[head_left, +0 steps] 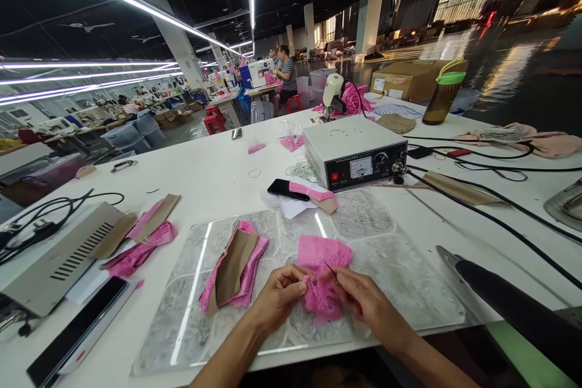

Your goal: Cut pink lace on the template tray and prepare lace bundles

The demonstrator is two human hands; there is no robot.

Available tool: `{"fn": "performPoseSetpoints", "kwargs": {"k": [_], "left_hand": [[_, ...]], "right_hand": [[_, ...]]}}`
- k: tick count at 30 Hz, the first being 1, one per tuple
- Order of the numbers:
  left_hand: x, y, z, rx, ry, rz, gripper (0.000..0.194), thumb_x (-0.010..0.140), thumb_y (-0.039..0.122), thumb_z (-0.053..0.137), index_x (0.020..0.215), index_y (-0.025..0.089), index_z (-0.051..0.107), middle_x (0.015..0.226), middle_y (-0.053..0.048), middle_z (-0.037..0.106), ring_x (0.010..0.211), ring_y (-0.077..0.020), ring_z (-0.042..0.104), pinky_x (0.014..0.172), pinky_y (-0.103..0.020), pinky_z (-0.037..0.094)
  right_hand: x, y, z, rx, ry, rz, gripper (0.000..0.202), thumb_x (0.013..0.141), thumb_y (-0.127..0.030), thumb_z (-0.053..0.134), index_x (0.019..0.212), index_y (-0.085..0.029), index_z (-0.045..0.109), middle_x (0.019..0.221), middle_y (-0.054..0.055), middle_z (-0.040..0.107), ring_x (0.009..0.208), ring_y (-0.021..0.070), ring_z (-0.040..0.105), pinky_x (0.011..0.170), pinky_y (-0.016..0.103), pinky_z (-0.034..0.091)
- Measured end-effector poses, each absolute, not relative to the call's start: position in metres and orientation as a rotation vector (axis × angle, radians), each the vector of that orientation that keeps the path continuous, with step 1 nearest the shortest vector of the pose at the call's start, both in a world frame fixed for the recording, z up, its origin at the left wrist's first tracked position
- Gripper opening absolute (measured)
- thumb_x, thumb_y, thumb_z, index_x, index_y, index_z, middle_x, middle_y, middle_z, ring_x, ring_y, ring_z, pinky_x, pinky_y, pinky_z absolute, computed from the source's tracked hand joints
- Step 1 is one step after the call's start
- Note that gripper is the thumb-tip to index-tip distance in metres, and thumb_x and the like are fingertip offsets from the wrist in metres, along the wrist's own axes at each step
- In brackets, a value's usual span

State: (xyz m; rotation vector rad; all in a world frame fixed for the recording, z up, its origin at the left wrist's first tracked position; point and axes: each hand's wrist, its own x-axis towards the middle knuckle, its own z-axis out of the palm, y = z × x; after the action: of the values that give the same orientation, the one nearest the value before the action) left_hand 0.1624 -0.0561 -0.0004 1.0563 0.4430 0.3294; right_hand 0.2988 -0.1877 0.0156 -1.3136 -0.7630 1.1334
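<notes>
Pink lacy fabric hangs bunched between my two hands, above the clear mat with a grey stone pattern. My left hand pinches its gathered middle between thumb and fingers. In my right hand a thin dark pointed tool sticks out from between thumb and forefinger, its tip at the fabric; its exact kind is too small to tell. Left of my hands lies a bundle of pink fabric pieces with brown card on top.
A control box with a dial and cables stands behind the mat, a dark phone before it. A black-handled tool lies right. More pink pieces, another metal box and a long dark device are left. A bottle stands far right.
</notes>
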Motion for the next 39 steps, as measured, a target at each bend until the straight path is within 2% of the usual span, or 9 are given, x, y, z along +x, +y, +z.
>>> {"fn": "performPoseSetpoints", "kwargs": {"k": [2, 5, 13, 24, 29, 39], "left_hand": [[0.161, -0.056, -0.001, 1.059, 0.42, 0.334, 0.03, 0.063, 0.031, 0.081, 0.069, 0.012, 0.059, 0.082, -0.004, 0.059, 0.071, -0.0112, 0.052, 0.066, -0.024, 0.04], [0.161, -0.056, -0.001, 1.075, 0.418, 0.352, 0.026, 0.064, 0.03, 0.081, 0.069, 0.012, 0.062, 0.081, -0.004, 0.059, 0.078, -0.0124, 0.053, 0.074, -0.025, 0.04], [0.161, -0.057, 0.001, 1.092, 0.411, 0.36, 0.022, 0.065, 0.028, 0.08, 0.069, 0.012, 0.066, 0.085, -0.006, 0.063, 0.083, -0.015, 0.055, 0.082, -0.028, 0.039], [0.159, -0.055, -0.004, 1.11, 0.332, 0.367, 0.01, 0.072, 0.02, 0.075, 0.074, 0.013, 0.068, 0.088, -0.005, 0.063, 0.084, -0.0136, 0.055, 0.081, -0.027, 0.038], [0.158, -0.056, -0.005, 1.222, 0.309, 0.39, 0.01, 0.076, 0.021, 0.072, 0.074, 0.013, 0.067, 0.088, -0.005, 0.062, 0.084, -0.0139, 0.055, 0.081, -0.027, 0.039], [0.155, -0.055, 0.001, 1.461, 0.246, 0.419, 0.008, 0.081, 0.022, 0.067, 0.077, 0.015, 0.067, 0.09, -0.004, 0.062, 0.085, -0.0136, 0.057, 0.081, -0.027, 0.041]], "right_hand": [[0.296, -0.195, 0.017, -1.279, -0.691, 1.322, 0.049, 0.077, -0.067, 0.049, 0.071, -0.018, 0.049, 0.059, -0.005, 0.032, 0.047, 0.0064, 0.024, 0.04, 0.021, 0.016], [0.287, -0.198, 0.014, -1.214, -0.593, 1.537, 0.05, 0.072, -0.067, 0.056, 0.076, -0.018, 0.05, 0.059, -0.006, 0.034, 0.042, 0.0036, 0.023, 0.036, 0.019, 0.012], [0.28, -0.192, 0.008, -1.216, -0.444, 1.639, 0.064, 0.062, -0.075, 0.058, 0.085, -0.015, 0.054, 0.057, -0.008, 0.037, 0.036, -0.0004, 0.019, 0.034, 0.017, 0.004], [0.282, -0.191, 0.015, -1.265, -0.433, 1.633, 0.057, 0.063, -0.071, 0.06, 0.075, -0.016, 0.049, 0.056, -0.008, 0.037, 0.037, -0.0011, 0.019, 0.035, 0.018, 0.002], [0.285, -0.192, 0.017, -1.234, -0.387, 1.675, 0.057, 0.063, -0.064, 0.063, 0.086, -0.012, 0.057, 0.057, -0.008, 0.038, 0.037, -0.0012, 0.02, 0.034, 0.017, 0.004], [0.287, -0.193, 0.016, -1.19, -0.261, 1.746, 0.033, 0.08, -0.043, 0.055, 0.088, -0.011, 0.059, 0.057, -0.007, 0.037, 0.038, -0.0006, 0.022, 0.034, 0.014, 0.005]]}}
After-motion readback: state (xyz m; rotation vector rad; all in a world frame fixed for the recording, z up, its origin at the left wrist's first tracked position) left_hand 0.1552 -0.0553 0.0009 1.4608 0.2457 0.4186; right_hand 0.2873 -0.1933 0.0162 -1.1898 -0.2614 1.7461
